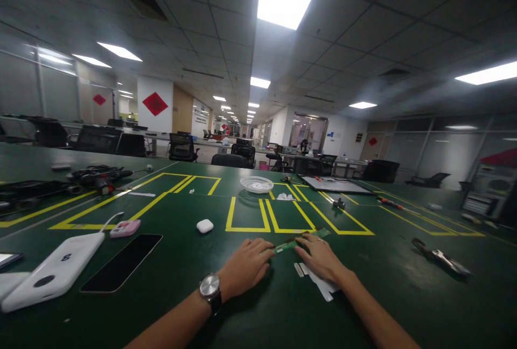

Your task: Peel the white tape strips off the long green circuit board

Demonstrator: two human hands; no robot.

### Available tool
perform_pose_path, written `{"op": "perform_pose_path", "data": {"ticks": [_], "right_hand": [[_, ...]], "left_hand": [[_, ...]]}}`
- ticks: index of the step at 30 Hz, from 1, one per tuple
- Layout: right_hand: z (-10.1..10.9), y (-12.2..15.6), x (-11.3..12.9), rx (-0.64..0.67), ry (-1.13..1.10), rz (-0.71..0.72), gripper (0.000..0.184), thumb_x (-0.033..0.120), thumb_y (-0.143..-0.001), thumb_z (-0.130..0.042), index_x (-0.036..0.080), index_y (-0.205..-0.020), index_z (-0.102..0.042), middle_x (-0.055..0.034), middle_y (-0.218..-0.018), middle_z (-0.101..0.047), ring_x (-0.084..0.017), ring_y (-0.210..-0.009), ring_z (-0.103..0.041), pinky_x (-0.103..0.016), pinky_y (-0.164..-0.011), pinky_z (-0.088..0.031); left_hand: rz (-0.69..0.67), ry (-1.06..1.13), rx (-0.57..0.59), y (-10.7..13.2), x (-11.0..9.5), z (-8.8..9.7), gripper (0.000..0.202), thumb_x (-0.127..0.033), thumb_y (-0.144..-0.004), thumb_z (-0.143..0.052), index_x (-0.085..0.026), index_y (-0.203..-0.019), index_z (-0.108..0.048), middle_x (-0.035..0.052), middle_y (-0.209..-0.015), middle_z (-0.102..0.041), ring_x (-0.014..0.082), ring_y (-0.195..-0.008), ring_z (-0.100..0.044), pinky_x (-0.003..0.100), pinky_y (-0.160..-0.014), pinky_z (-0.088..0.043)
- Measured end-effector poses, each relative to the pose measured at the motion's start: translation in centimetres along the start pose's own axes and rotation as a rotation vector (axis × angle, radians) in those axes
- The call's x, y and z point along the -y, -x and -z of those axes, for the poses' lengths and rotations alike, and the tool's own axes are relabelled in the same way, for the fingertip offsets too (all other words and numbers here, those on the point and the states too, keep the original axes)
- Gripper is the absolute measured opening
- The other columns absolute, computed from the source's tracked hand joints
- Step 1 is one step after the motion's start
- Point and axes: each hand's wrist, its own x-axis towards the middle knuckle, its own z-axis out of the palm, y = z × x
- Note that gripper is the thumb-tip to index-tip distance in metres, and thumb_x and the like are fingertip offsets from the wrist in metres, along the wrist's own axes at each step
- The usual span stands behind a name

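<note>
A long narrow green circuit board (284, 247) lies low over the table between my two hands, tilted up toward the right. My left hand (247, 264), with a watch on its wrist, has its curled fingertips at the board's left end. Closed over the board's right part is my right hand (319, 256), with thumb and fingers on it; they hide part of it. Under and beside my right hand are white paper scraps (321, 283). A small pale strip (299, 270) rests just left of them.
On the green table (181, 306) are a black phone (123, 263), a white power bank (56, 271), a pink case (125, 228) and a white earbud case (205, 226). Beyond the hands stands a white basket (257, 185). Pliers (442, 260) lie right; a screwdriver (390, 203) lies farther back.
</note>
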Motion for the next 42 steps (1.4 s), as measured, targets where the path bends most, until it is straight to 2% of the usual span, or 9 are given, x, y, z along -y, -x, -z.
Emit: {"op": "perform_pose_path", "data": {"ticks": [5,10,12,15,20,23,27,32,42], "right_hand": [[1.4,2.2,3.3,0.101,-0.232,0.380,0.040,0.047,-0.097,-0.045,0.025,-0.124,-0.065,-0.0074,-0.142,-0.053,-0.025,-0.130,-0.048,-0.040,-0.111,-0.033],[1.2,2.8,4.7,0.074,-0.378,0.559,0.025,0.031,-0.093,-0.056,0.024,-0.113,-0.068,-0.0052,-0.128,-0.062,-0.020,-0.118,-0.056,-0.036,-0.106,-0.039],[1.4,2.6,4.1,0.042,-0.407,0.551,0.022,0.024,-0.091,-0.055,0.023,-0.109,-0.068,-0.0057,-0.124,-0.063,-0.020,-0.115,-0.057,-0.035,-0.104,-0.040],[2.2,2.6,2.4,0.031,-0.392,0.435,0.024,0.019,-0.087,-0.055,0.021,-0.108,-0.066,-0.0060,-0.116,-0.064,-0.020,-0.108,-0.059,-0.035,-0.100,-0.043],[3.4,3.1,0.8,0.174,-0.300,0.381,0.047,0.016,-0.072,-0.067,0.019,-0.118,-0.061,-0.0068,-0.119,-0.060,-0.021,-0.112,-0.054,-0.033,-0.101,-0.041],[2.8,2.9,1.3,0.169,-0.292,0.368,0.039,0.013,-0.071,-0.064,0.018,-0.110,-0.064,-0.0055,-0.110,-0.062,-0.019,-0.101,-0.057,-0.030,-0.091,-0.045],[1.2,2.4,2.4,0.079,-0.338,0.345,0.021,0.016,-0.077,-0.062,0.018,-0.098,-0.066,-0.0038,-0.097,-0.064,-0.016,-0.084,-0.058,-0.026,-0.076,-0.046],[0.3,2.1,3.0,-0.006,-0.323,0.334,0.017,0.019,-0.078,-0.065,0.018,-0.095,-0.067,-0.0036,-0.092,-0.065,-0.016,-0.082,-0.057,-0.027,-0.075,-0.044],[0.0,2.1,3.5,-0.038,-0.324,0.319,0.012,0.017,-0.079,-0.065,0.019,-0.090,-0.071,-0.0020,-0.087,-0.067,-0.015,-0.078,-0.058,-0.025,-0.071,-0.043]], "left_hand": [[0.079,0.027,-0.069,-0.4,-0.1,0.7,0.029,-0.016,-0.096,-0.051,-0.024,-0.123,-0.056,0.0058,-0.131,-0.058,0.0243,-0.122,-0.050,0.040,-0.100,-0.041],[0.080,0.108,0.066,-0.1,-0.8,0.3,0.036,-0.023,-0.097,-0.052,-0.025,-0.133,-0.051,0.0064,-0.139,-0.055,0.0251,-0.127,-0.050,0.041,-0.101,-0.041],[0.071,0.144,0.121,0.0,-1.1,-0.1,0.043,-0.030,-0.098,-0.053,-0.026,-0.140,-0.046,0.0071,-0.145,-0.050,0.0255,-0.131,-0.047,0.043,-0.104,-0.039],[0.067,0.177,0.159,0.2,-1.2,-0.6,0.047,-0.039,-0.099,-0.050,-0.026,-0.144,-0.042,0.0086,-0.151,-0.043,0.0256,-0.137,-0.041,0.044,-0.108,-0.035],[0.076,0.177,0.195,0.3,-1.2,-0.8,0.048,-0.046,-0.101,-0.044,-0.024,-0.143,-0.045,0.0106,-0.153,-0.040,0.0275,-0.141,-0.036,0.046,-0.110,-0.031],[0.067,0.157,0.232,0.3,-1.2,-0.7,0.047,-0.048,-0.101,-0.041,-0.025,-0.143,-0.045,0.0099,-0.154,-0.040,0.0279,-0.142,-0.034,0.048,-0.110,-0.029],[0.066,0.142,0.254,0.2,-1.3,-0.6,0.049,-0.050,-0.101,-0.039,-0.025,-0.143,-0.044,0.0088,-0.154,-0.040,0.0272,-0.142,-0.035,0.046,-0.111,-0.028],[0.066,0.141,0.241,0.2,-1.2,-0.8,0.048,-0.051,-0.101,-0.040,-0.027,-0.143,-0.044,0.0072,-0.154,-0.040,0.0270,-0.143,-0.031,0.045,-0.111,-0.027],[0.045,0.180,0.240,0.2,-1.2,-0.7,0.046,-0.048,-0.101,-0.040,-0.026,-0.141,-0.046,0.0090,-0.152,-0.043,0.0274,-0.142,-0.036,0.047,-0.110,-0.029]]}}
